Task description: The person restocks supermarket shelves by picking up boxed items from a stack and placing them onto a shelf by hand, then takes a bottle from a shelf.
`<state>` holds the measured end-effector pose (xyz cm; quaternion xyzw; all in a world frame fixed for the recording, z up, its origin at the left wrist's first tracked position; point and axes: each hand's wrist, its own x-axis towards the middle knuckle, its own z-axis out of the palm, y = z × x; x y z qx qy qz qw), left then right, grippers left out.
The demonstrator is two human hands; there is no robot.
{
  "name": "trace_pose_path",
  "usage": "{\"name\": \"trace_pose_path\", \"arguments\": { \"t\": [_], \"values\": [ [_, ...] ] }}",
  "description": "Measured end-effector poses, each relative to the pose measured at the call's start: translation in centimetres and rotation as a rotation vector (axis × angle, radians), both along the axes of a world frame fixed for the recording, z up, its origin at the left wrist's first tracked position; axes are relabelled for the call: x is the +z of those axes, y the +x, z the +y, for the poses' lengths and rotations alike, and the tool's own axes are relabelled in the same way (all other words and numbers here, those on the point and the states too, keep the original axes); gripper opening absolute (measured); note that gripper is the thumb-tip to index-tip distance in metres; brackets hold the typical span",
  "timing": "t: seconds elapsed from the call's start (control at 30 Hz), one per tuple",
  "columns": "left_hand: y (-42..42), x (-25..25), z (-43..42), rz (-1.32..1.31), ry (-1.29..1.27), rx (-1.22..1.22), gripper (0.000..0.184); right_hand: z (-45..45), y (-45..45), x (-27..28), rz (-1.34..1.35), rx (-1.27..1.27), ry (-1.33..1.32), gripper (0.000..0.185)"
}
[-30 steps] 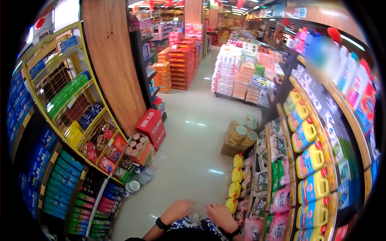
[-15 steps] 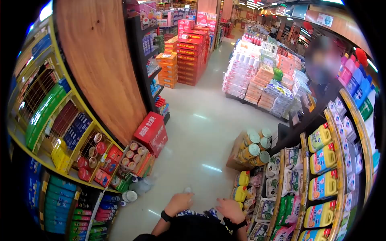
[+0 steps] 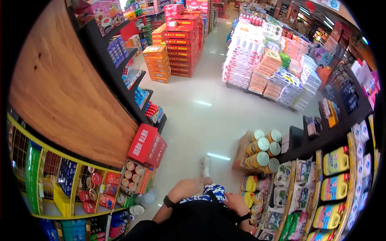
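My left hand [image 3: 185, 190], with a dark band at the wrist, is in front of my body above the blue-and-white patterned shorts [image 3: 217, 188]. Its fingers are smeared by motion, and no object shows in it. On the other side of the shorts is my right hand [image 3: 236, 203], back upward, also with a dark wristband. Its fingers are partly hidden, so their closure is unclear. A dark strap [image 3: 212, 197] hangs between the hands. Ahead of them, one foot in a light shoe [image 3: 206, 162] is on the floor.
The pale floor [image 3: 189, 124] runs ahead between store shelves. A red carton [image 3: 146, 145] stands at left; lidded tins [image 3: 257, 158] in a cardboard box stand at right. Yellow jugs [image 3: 334, 186] line the right shelf. Farther off are red boxes [image 3: 181, 48] and wrapped paper packs [image 3: 243, 56].
My view has moved forward and tilted down. The red carton and tins appear larger, and a foot has come forward. My hands are still before my body; the left has swung inward.
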<state>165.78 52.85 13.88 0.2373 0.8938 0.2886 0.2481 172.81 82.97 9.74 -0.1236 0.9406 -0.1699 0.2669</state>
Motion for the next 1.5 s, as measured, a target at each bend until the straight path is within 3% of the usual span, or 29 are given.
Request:
{"name": "trace_pose_path", "arguments": {
  "t": [0.13, 0.27, 0.37, 0.43, 0.47, 0.53, 0.6, 0.73, 0.87, 1.03, 1.17, 1.3, 1.4, 1.5],
  "values": [
    [-9.9, 0.5, 0.5, -0.070, -0.144, -0.023, 0.047, -1.3, -10.9, -0.5, 0.007, 0.039, -0.096, 0.035],
    [-20.2, 6.4, 1.3, -0.016, -0.146, 0.068, 0.045, -2.9, -25.4, 4.0, 0.131, 0.115, -0.064, 0.040],
    [-26.6, 2.3, 0.3, 0.187, -0.010, 0.178, 0.043, -3.3, -35.4, 5.8, 0.317, 0.167, -0.084, 0.037],
    [-29.0, 2.1, -0.2, 0.218, -0.107, 0.238, 0.042, -3.3, -40.6, 7.2, 0.376, 0.216, -0.003, 0.038],
    [-31.0, 2.2, -0.3, 0.255, -0.150, 0.266, 0.042, -3.1, -42.9, 7.7, 0.407, 0.219, -0.082, 0.029],
    [-34.1, 3.2, -1.0, 0.062, -0.070, 0.320, 0.041, -3.3, -47.6, 8.3, 0.342, 0.223, -0.168, 0.031],
    [-36.8, 0.6, -2.6, 0.010, 0.046, 0.368, 0.043, -4.8, -52.5, 8.5, 0.298, 0.282, -0.107, 0.035],
    [-44.5, -2.0, -5.6, 0.007, -0.061, 0.429, 0.045, -10.1, -63.3, 9.1, 0.321, 0.382, -0.118, 0.036],
    [-55.1, -2.2, -8.4, 0.038, 0.078, 0.498, 0.041, -14.1, -72.2, 9.0, 0.293, 0.421, -0.157, 0.035],
    [-70.1, -0.4, -11.8, 0.289, -0.021, 0.597, 0.040, -16.5, -83.4, 9.1, 0.246, 0.428, -0.139, 0.037],
    [-79.7, 0.9, -14.1, 0.247, -0.080, 0.544, 0.040, -17.4, -91.6, 9.6, 0.279, 0.410, -0.027, 0.034],
    [-87.4, 0.4, -15.9, 0.173, -0.095, 0.452, 0.041, -16.5, -98.5, 8.1, 0.230, 0.304, -0.106, 0.036],
    [-92.3, -3.1, -16.7, 0.133, -0.152, 0.378, 0.040, -16.0, -103.5, 4.4, 0.160, 0.302, 0.015, 0.037],
    [-98.0, -6.0, -17.7, 0.204, -0.108, 0.321, 0.040, -16.2, -109.6, 1.0, 0.103, 0.277, -0.025, 0.039]
  ]
}}
